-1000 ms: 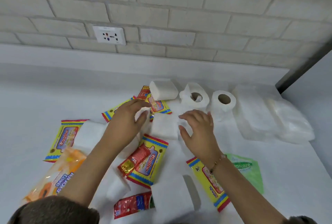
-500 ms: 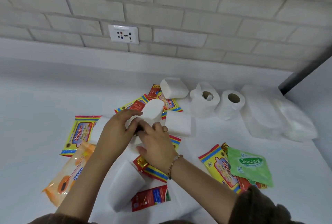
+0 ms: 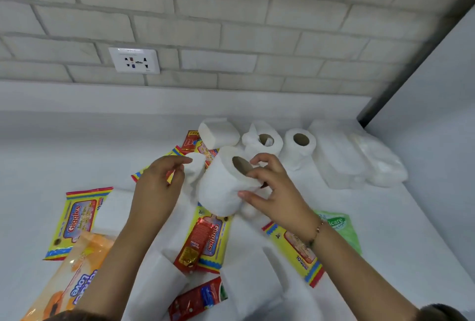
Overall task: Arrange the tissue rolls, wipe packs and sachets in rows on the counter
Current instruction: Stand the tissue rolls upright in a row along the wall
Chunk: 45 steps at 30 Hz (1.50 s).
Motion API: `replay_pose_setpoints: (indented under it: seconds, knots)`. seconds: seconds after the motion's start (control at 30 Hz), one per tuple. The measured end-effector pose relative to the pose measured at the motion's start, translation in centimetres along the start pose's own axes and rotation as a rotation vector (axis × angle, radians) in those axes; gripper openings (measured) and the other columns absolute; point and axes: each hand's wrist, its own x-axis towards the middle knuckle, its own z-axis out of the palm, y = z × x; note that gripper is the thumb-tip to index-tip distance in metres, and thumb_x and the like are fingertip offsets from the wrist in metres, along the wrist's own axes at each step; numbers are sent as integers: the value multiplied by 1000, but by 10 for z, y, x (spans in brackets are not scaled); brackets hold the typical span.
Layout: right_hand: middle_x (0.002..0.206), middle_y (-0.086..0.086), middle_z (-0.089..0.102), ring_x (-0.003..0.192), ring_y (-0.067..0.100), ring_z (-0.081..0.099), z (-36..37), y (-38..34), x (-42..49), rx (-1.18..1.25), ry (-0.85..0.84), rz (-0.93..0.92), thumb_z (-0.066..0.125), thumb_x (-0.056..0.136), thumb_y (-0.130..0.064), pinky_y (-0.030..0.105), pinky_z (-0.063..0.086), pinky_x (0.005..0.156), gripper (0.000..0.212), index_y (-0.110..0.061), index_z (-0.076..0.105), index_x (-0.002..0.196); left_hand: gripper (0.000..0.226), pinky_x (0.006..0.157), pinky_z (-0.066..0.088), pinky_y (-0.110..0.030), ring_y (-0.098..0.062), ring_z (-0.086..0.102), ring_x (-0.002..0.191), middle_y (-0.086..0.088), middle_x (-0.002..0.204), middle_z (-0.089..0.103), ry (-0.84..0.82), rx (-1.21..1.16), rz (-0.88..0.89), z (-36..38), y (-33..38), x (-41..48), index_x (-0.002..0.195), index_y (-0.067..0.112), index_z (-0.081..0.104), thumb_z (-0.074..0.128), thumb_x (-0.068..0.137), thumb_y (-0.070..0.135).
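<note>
Here's the tissue roll [image 3: 221,187], tipped on a slant with its cardboard core facing up and away, lifted clear of the clutter. The right hand [image 3: 272,192] holds it from the right, fingers curled over the open end and one digit at the core's rim. I'd judge that grip is chosen so the roll can be stood on end.

Straight beyond the grip stand two upright rolls [image 3: 264,140] with cores up, side by side, and that looks like the row this one is meant to join. Beyond and left of the grip, a flattened roll [image 3: 218,131] lies on its side. To the far right of the row sit clear-wrapped tissue bundles [image 3: 336,156].

Just left of the held roll, the left hand [image 3: 156,184] hovers with its fingers loosely bent at a smaller white roll [image 3: 194,169]. I can't tell whether it is actually gripping.

Directly under the grip lies a yellow wipe pack [image 3: 216,233] with a red sachet [image 3: 194,243] on top. A green pack [image 3: 339,225] sits just behind the right wrist, and an orange pack [image 3: 74,277] lies well off to the near left. All of them are unsorted on the counter [image 3: 51,156], so most of the arranging is still ahead.
</note>
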Motion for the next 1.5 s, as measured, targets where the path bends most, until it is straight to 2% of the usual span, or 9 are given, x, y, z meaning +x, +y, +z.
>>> replay_pose_setpoints:
  seconds: [0.2,0.33,0.6,0.83,0.97,1.2,1.33,1.4,1.5]
  knots:
    - [117,0,45,102,27,48,-76,39,39,-284,283,70,74,75,-32,32,46,84,31,-13,65,99,23,65,38,-10,2,56,92,17,102,62,-95,28,69,30,18,4,101,26,67,51,91,12]
    - [126,6,44,114,25,38,-96,55,67,-466,282,144,70,80,-28,22,33,85,31,-11,64,105,23,70,40,-13,-3,58,97,14,104,64,-130,35,105,44,19,6,103,28,66,51,92,14]
    - [126,8,44,109,31,40,-88,83,90,-615,203,208,66,81,-34,42,47,87,37,-15,62,113,25,71,41,-12,-2,57,98,17,104,63,-130,68,86,52,20,2,103,30,66,51,92,14]
    - [129,6,43,110,29,42,-90,76,82,-638,209,183,66,80,-36,39,41,88,51,-23,50,127,23,71,40,-10,-1,57,97,16,106,63,-104,87,23,51,20,-5,105,26,66,50,92,15]
    - [127,5,48,107,27,45,-81,55,50,-586,224,72,63,84,-34,39,40,88,41,-18,57,122,24,71,42,-14,-2,57,95,16,105,63,-70,100,-7,48,17,-14,103,26,66,51,91,12]
    - [115,-7,56,104,16,51,-33,35,-34,-319,-196,121,63,81,-47,35,44,90,41,-26,58,116,24,67,37,-9,-3,57,91,16,103,61,-35,162,-100,50,14,-40,100,27,67,50,91,12]
    - [129,-10,48,117,11,47,-13,28,-69,-158,-566,198,66,67,-66,31,43,98,79,-32,40,133,24,73,42,-18,-2,57,94,15,106,63,-26,167,-156,53,12,-58,100,30,66,49,92,15]
    - [142,-9,36,129,14,37,-7,27,-80,-250,-757,147,65,62,-71,35,37,105,100,-32,22,143,24,75,44,-22,-4,57,96,14,107,63,-21,181,-170,53,11,-66,100,31,65,48,92,16]
    - [147,-3,31,131,19,34,7,30,-93,-370,-850,87,68,63,-67,35,31,108,108,-27,13,147,24,76,46,-23,-4,58,96,14,108,63,-21,193,-178,52,7,-76,101,32,65,48,92,17]
